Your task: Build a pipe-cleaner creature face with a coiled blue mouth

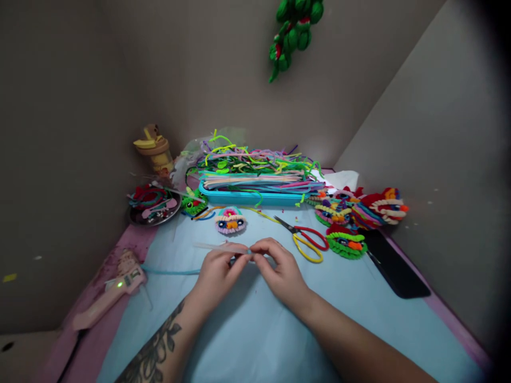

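My left hand (219, 271) is closed around a thin translucent white stick (209, 247) that points out to the left. A light blue pipe cleaner (171, 271) trails from under that hand across the table towards the glue gun. At the stick's right end, where a bit of light blue shows, my right hand (281, 266) pinches with thumb and forefinger. The fingertips of both hands nearly meet, and they partly hide how the pipe cleaner lies on the stick. Just beyond them sits a small lilac and cream pipe-cleaner face (231, 221) with an orange beak.
Scissors (303, 236) with red and yellow handles lie open beyond my right hand. A pink glue gun (115, 295) with a green light rests at left. Behind stands a blue tray (263, 199) of pipe cleaners. Finished faces (345, 244) and a black phone (397, 266) are at right.
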### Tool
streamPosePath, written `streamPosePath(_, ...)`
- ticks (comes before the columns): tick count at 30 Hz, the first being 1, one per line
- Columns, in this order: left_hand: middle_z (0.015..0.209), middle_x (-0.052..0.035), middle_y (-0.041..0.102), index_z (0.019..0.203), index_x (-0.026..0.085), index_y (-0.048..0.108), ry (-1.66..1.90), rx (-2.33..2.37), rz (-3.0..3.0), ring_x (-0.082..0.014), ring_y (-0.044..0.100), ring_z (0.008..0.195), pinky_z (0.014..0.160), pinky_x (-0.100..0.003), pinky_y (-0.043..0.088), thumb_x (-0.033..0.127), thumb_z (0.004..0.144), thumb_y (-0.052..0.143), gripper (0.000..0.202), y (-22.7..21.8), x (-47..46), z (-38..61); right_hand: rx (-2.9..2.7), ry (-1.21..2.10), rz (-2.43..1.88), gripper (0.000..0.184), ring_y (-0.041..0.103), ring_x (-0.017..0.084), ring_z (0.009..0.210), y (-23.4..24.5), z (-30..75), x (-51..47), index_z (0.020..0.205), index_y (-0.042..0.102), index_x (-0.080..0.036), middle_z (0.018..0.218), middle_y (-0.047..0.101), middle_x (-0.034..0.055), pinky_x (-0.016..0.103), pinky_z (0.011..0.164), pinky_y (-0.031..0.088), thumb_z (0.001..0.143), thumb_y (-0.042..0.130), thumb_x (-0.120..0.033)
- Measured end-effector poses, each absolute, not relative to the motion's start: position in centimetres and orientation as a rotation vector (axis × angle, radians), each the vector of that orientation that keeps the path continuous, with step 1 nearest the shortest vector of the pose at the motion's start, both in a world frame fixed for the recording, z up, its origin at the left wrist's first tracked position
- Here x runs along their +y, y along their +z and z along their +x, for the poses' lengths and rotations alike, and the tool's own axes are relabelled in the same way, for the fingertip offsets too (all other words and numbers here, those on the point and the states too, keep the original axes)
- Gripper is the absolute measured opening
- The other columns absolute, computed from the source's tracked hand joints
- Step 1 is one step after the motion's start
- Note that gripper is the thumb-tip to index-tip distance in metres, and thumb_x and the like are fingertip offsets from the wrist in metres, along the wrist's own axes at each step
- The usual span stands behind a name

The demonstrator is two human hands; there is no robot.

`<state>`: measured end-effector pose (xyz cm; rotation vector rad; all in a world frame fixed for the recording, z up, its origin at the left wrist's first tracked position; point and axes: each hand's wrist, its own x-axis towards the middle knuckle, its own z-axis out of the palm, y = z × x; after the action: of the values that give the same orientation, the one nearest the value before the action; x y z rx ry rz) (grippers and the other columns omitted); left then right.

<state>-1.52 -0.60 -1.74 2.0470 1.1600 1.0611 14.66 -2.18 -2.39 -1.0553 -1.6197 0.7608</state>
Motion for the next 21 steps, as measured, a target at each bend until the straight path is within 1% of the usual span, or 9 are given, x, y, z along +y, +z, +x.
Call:
streamPosePath(4,0.085,-0.0046,0.069,0.09,0.018,0.062,1.061,1.039,2.281,-0.0158,0.063,0.081,0.077,-0.029,0.048,0.014,0.087,0.051,0.013,-1.9,-0.82,-1.56,-1.603,0.897,-1.02,0.011,0.058,0.015,0.081,-2.56,14.65,-2.18,0.096,0.06,-0.021,0.089,0.061,0.0033,0.027,0.071,0.047,0.087,0.054,-0.021)
streamPosePath(8,0.079,-0.0033,0.066,0.09,0.019,0.058,1.065,1.055,2.435,-0.0163,0.06,0.074,0.07,-0.03,0.047,0.011,0.087,0.048,0.013,-2.0,-0.75,-1.59,-1.454,1.03,-1.02,0.011,0.057,0.014,0.077,-2.58,14.37,-2.11,0.092,0.061,-0.021,0.084,0.06,0.0021,0.027,0.07,0.047,0.082,0.061,-0.025)
streamPosePath(13,0.081,-0.0023,0.067,0.093,0.02,0.058,1.151,1.001,2.402,-0.0147,0.061,0.077,0.075,-0.029,0.047,0.009,0.087,0.05,0.014,-2.12,-0.56,-1.49,-1.214,1.2,-0.993,0.013,0.057,0.013,0.069,-2.41,14.1,-2.03,0.079,0.06,-0.02,0.073,0.059,-0.0005,0.025,0.066,0.047,0.075,0.068,-0.028)
streamPosePath(18,0.08,-0.002,0.066,0.091,0.021,0.059,1.077,0.992,2.35,-0.015,0.061,0.077,0.073,-0.029,0.046,0.01,0.088,0.048,0.016,-1.7,-0.46,-1.25,-1.122,1.342,-0.919,0.019,0.058,0.013,0.067,-2.21,14.17,-1.86,0.078,0.061,-0.02,0.074,0.061,0.0001,0.026,0.064,0.049,0.072,0.07,-0.036)
streamPosePath(21,0.084,-0.0027,0.067,0.093,0.021,0.058,1.024,1.013,2.359,-0.0166,0.061,0.082,0.077,-0.032,0.047,0.012,0.088,0.049,0.014,-1.9,-0.35,-1.31,-1.08,1.343,-0.976,0.022,0.058,0.013,0.064,-2.27,14.21,-1.74,0.079,0.061,-0.019,0.071,0.061,-0.0004,0.026,0.062,0.049,0.071,0.071,-0.037)
